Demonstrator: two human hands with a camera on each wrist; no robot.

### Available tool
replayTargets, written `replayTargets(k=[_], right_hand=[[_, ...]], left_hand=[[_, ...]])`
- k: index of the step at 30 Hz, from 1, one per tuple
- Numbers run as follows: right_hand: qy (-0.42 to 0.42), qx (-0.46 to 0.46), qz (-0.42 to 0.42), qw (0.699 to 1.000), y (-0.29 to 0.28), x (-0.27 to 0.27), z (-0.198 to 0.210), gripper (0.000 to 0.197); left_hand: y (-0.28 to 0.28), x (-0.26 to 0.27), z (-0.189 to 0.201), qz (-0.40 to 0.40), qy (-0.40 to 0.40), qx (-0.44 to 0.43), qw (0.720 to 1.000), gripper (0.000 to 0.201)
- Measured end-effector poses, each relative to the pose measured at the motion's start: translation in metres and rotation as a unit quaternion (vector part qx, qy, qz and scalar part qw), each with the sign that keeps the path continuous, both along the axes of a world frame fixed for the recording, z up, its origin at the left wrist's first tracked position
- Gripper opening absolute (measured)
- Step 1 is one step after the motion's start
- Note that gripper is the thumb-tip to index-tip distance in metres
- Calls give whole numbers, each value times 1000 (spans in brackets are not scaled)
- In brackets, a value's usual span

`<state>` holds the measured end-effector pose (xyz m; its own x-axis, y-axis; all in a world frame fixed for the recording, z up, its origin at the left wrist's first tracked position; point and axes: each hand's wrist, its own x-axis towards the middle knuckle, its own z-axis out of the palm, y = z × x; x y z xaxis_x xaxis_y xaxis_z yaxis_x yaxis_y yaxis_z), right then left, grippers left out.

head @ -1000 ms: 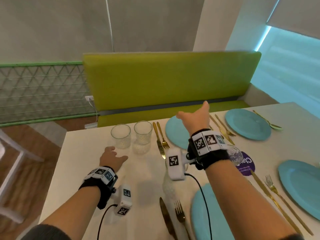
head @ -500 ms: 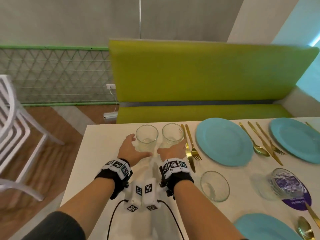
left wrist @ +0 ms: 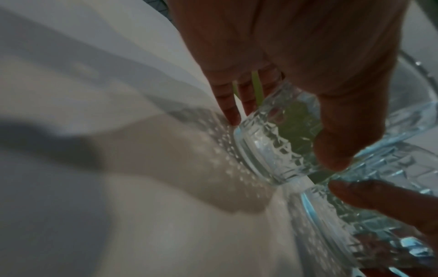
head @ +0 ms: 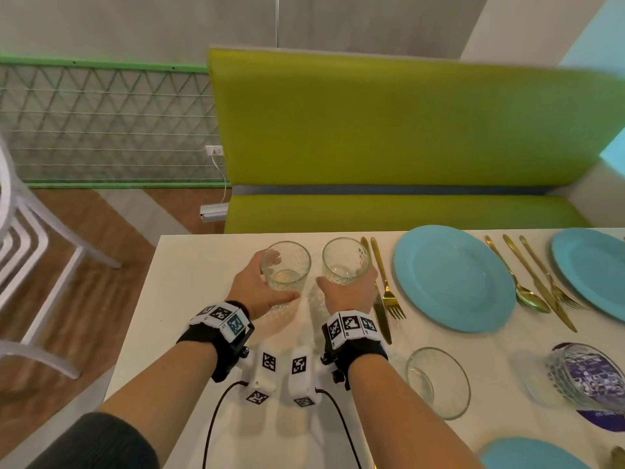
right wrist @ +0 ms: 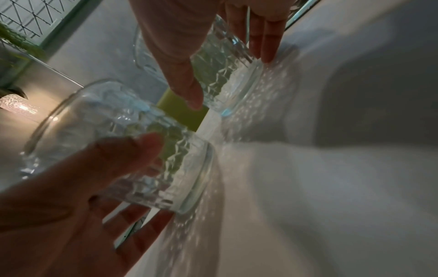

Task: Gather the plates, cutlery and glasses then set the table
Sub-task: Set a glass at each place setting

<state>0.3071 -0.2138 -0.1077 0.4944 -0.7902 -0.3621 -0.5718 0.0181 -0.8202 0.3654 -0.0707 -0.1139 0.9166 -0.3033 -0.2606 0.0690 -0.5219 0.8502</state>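
Observation:
Two clear patterned glasses stand side by side near the far edge of the white table (head: 189, 299). My left hand (head: 267, 289) grips the left glass (head: 285, 265), thumb in front and fingers behind. My right hand (head: 345, 287) grips the right glass (head: 345, 260) the same way. In the left wrist view my thumb (left wrist: 343, 142) and fingers (left wrist: 227, 106) wrap the left glass (left wrist: 272, 146) low on its wall. In the right wrist view my right hand (right wrist: 99, 178) holds the right glass (right wrist: 132, 142), and the left glass (right wrist: 225, 63) is beyond it.
A gold knife (head: 380, 309) and fork (head: 389, 292) lie just right of my right hand, then a turquoise plate (head: 453, 279), more gold cutlery (head: 527, 286) and another plate (head: 592, 269). Two more glasses (head: 438, 380) (head: 581, 377) stand nearer. Green bench (head: 406, 130) behind, white chair (head: 20, 265) left.
My right hand came back from the far plate to the right glass. Both hands moved forward and wrapped round the two glasses. My head turned left.

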Motion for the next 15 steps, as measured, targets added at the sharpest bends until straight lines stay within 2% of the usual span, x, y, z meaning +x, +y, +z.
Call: replayTargets(k=[8,11,15], right_hand=[[-14,-13,33,999,8,-8,18,87],[-59,-17,53,997,18,-18,45,84],[-117,-57,97,987,25,-44,103,78]], left_hand=[[31,-15,15,17,-29,-20,999,82],[43,-23,38,16,-57,-29,998,79],[54,-41,82,-7,-101,-48,994,74]])
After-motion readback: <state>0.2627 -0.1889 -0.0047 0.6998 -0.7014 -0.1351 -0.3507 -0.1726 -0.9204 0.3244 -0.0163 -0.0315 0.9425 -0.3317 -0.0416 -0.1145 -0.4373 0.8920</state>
